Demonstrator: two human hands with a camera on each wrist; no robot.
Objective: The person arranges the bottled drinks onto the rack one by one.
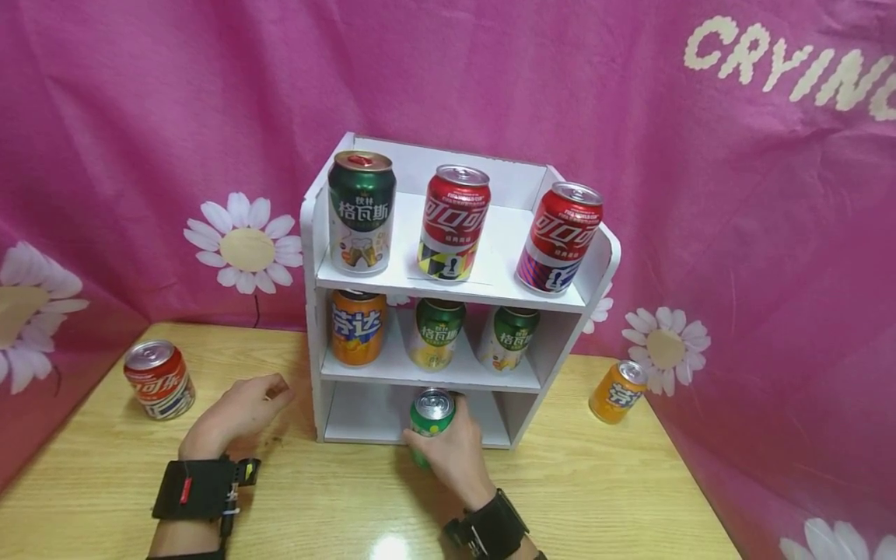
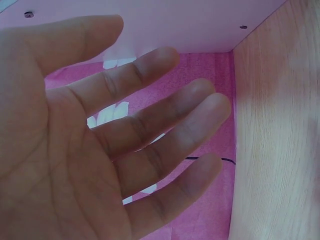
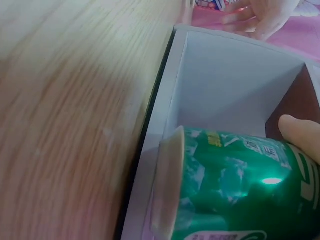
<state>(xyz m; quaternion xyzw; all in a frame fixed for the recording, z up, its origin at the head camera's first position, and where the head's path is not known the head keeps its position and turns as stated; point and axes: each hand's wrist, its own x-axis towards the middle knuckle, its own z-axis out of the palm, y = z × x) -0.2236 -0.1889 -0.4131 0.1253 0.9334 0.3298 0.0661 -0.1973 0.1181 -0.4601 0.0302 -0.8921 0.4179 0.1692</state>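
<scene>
My right hand (image 1: pixel 455 447) grips a green soda can (image 1: pixel 432 412) at the front of the bottom shelf of a white shelf unit (image 1: pixel 315 327). In the right wrist view the can (image 3: pixel 235 185) overlaps the front edge of the bottom board, its base toward the wood table. One fingertip (image 3: pixel 300 132) shows against its side. My left hand (image 1: pixel 241 412) holds nothing and hovers over the table, left of the unit. Its fingers are spread and slightly bent in the left wrist view, close to the unit's side panel (image 2: pixel 165 25).
Atop the unit stand a green kvass can (image 1: pixel 362 214) and two red cola cans (image 1: pixel 453 225). The middle shelf bears an orange soda can (image 1: pixel 358 330) and two kvass cans (image 1: pixel 437 334). A cola can (image 1: pixel 159 381) stands far left, an orange can (image 1: pixel 617 393) right. Pink cloth (image 1: pixel 490 70) hangs behind.
</scene>
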